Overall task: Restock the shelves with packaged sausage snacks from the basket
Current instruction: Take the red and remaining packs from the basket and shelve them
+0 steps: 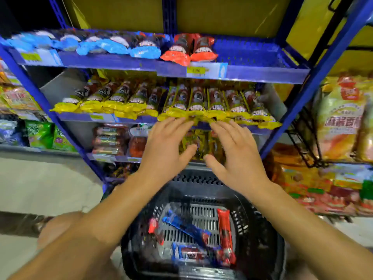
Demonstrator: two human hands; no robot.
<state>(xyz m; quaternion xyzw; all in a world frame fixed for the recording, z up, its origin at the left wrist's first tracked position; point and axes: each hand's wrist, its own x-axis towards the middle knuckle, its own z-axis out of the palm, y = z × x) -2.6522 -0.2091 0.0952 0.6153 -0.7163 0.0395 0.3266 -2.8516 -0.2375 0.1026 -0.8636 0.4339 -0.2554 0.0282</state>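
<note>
Both hands, the left hand (165,142) and right hand (238,150), are spread flat, fingertips pressing the front ends of the yellow sausage packs (201,110) on the middle shelf (84,117), apparently squaring up that row. Next likely comes a reach down into the basket (260,229), where red and blue packs (225,233) remain. The top shelf (262,73) has bare room right of its red packs.
</note>
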